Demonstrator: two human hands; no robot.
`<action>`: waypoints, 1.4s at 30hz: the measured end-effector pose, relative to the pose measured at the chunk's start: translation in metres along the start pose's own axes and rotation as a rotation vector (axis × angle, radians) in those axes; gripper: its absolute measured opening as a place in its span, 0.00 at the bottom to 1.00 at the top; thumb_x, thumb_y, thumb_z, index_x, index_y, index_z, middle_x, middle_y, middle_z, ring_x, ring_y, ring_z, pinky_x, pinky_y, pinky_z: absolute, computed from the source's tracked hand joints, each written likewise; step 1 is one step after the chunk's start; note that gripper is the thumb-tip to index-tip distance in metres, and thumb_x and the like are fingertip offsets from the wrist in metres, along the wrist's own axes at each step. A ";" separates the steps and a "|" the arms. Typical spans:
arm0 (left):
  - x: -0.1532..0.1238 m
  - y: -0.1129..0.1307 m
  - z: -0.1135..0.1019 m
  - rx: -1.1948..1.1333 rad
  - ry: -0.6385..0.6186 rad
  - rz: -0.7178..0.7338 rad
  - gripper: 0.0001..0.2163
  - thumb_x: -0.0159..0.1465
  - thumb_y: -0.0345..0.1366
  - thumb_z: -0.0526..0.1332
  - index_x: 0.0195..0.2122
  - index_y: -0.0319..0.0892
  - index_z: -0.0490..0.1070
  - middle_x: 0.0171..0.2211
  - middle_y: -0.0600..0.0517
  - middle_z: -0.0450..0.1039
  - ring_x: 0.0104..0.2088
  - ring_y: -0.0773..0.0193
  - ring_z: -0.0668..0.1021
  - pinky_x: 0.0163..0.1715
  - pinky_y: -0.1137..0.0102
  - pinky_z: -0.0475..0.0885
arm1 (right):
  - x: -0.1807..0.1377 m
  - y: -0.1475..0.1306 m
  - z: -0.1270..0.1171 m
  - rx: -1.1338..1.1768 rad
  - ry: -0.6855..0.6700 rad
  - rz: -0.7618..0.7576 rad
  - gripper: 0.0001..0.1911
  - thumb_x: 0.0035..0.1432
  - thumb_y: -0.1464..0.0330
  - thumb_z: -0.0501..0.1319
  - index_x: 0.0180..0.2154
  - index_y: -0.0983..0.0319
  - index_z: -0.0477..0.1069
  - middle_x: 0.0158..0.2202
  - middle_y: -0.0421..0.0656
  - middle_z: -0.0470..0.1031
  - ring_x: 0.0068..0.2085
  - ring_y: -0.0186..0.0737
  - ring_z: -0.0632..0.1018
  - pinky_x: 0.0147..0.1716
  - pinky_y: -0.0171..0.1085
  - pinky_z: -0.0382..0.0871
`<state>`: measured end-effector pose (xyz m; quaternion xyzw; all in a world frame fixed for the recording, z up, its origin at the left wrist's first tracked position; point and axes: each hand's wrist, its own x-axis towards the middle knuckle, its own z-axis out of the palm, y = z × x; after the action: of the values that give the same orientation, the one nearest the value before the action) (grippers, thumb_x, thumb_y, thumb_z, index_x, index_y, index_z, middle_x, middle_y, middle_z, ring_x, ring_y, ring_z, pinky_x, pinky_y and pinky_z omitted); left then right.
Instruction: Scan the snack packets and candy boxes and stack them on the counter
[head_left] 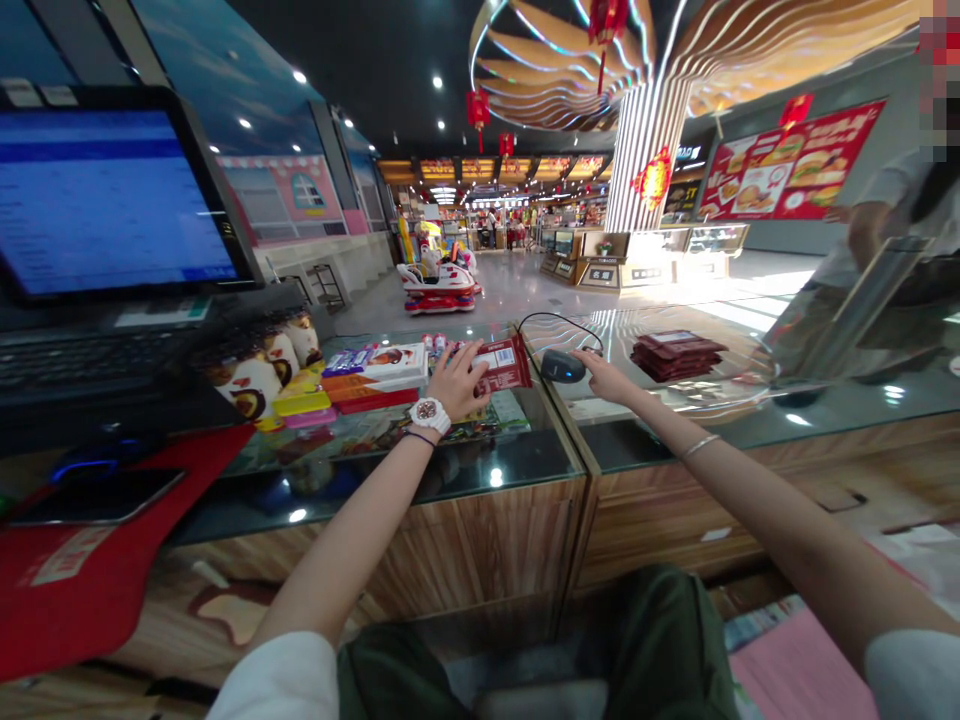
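Observation:
My left hand (457, 385), with a white watch on its wrist, lies over the left part of a dark red packet (506, 367) and grips it. A white barcode label shows on the packet's upper face. Just right of it, my right hand (604, 378) is closed on a dark handheld barcode scanner (562, 367) with a small blue light. The scanner's head points left at the packet, with a small gap between them. A black cable loops behind it. Some fingers of my right hand are hidden. Further right, a stack of similar dark red packets (675, 356) lies on the glass counter.
Boxed and bagged snacks (382, 375) stand left of my left hand. A monitor (112, 200), keyboard (97, 340) and phone (101, 497) are at far left. The glass counter (450, 482) has a seam between its two sections. A person (877, 240) stands beyond the counter at right.

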<state>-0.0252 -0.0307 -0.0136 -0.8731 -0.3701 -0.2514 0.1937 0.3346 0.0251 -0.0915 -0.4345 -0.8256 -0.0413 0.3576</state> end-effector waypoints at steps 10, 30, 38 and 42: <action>-0.001 -0.001 0.006 0.014 -0.027 -0.004 0.18 0.55 0.38 0.67 0.48 0.44 0.72 0.67 0.40 0.60 0.67 0.45 0.64 0.68 0.45 0.52 | -0.001 -0.003 0.004 -0.154 0.001 -0.039 0.33 0.50 0.80 0.56 0.59 0.61 0.66 0.54 0.52 0.72 0.54 0.52 0.74 0.55 0.55 0.69; -0.003 -0.010 0.009 0.005 0.009 -0.070 0.19 0.54 0.39 0.68 0.47 0.43 0.72 0.67 0.39 0.60 0.66 0.44 0.64 0.69 0.45 0.50 | -0.004 -0.082 -0.026 -0.051 0.040 -0.084 0.23 0.56 0.62 0.62 0.53 0.61 0.70 0.41 0.47 0.81 0.42 0.51 0.81 0.38 0.42 0.73; -0.003 -0.007 0.007 0.085 -0.055 -0.054 0.19 0.55 0.38 0.67 0.48 0.43 0.72 0.68 0.40 0.58 0.67 0.47 0.64 0.70 0.48 0.50 | -0.004 -0.100 -0.031 -0.288 -0.111 0.010 0.20 0.58 0.61 0.61 0.51 0.63 0.71 0.41 0.50 0.82 0.40 0.52 0.82 0.33 0.38 0.68; -0.004 -0.007 0.008 0.095 -0.056 -0.036 0.19 0.55 0.38 0.67 0.48 0.42 0.72 0.68 0.39 0.58 0.67 0.46 0.64 0.70 0.47 0.49 | -0.004 -0.102 -0.033 -0.311 -0.115 0.015 0.20 0.59 0.62 0.61 0.51 0.63 0.70 0.41 0.50 0.82 0.40 0.52 0.82 0.32 0.37 0.67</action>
<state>-0.0301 -0.0242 -0.0209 -0.8628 -0.4025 -0.2127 0.2198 0.2778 -0.0536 -0.0445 -0.4923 -0.8251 -0.1411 0.2385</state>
